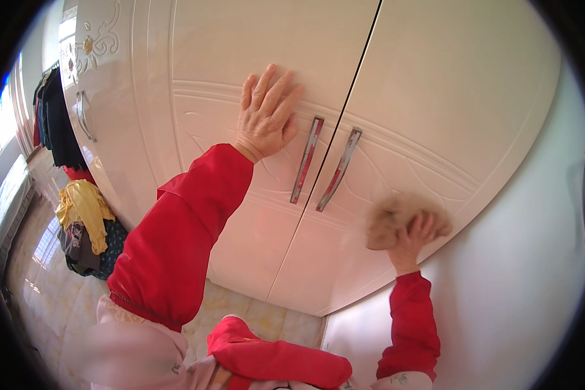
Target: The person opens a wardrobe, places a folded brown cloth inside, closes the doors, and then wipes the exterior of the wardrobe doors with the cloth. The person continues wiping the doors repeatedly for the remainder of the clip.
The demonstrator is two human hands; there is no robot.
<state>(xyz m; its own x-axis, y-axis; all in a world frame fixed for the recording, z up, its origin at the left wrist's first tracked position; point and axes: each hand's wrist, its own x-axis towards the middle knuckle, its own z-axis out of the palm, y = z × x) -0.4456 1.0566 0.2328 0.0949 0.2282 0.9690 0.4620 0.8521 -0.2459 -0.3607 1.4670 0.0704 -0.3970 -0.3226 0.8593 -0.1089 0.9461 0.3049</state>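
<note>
Before me stands a glossy white wardrobe with two doors side by side, a left door (273, 29) and a right door (448, 97). My left hand (268, 114) rests flat with fingers spread on the left door, just left of its metal handle (307, 160). A second metal handle (340, 169) is on the right door, across the gap. Low on the right door, my right hand (412, 239) presses a brown cloth (392, 217) against the surface. Cloth and fingers are blurred. Red sleeve covers (175, 234) are on both forearms.
A white wall (516, 273) meets the wardrobe at the right. To the left, a heap of clothes (85, 224) sits on the marbled tile floor (39, 302), below dark hanging garments (58, 117). Another wardrobe panel (107, 87) with raised ornament curves away at the left.
</note>
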